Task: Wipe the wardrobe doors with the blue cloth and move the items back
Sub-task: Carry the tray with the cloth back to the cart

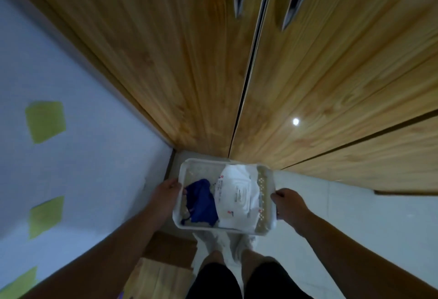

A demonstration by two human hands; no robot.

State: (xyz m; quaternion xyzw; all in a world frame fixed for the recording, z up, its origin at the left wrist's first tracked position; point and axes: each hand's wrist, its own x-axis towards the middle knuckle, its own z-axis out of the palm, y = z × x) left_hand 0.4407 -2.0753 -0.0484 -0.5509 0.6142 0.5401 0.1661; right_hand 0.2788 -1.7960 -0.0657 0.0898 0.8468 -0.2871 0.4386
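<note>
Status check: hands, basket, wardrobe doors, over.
Left hand and right hand grip the white basket by its sides. Blue cloth and white packet inside. Wardrobe doors shut, nothing in the way.

Both hands (166, 194) (288, 204) grip a white basket (265, 180) holding blue cloth (201, 201).

Blue cloth (201, 201) in white basket (263, 180); wood-grain doors (189, 62).

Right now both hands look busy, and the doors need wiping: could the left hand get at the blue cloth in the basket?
Probably not yet: the left hand grips the white basket rim, though the blue cloth lies uncovered beside it.
</note>
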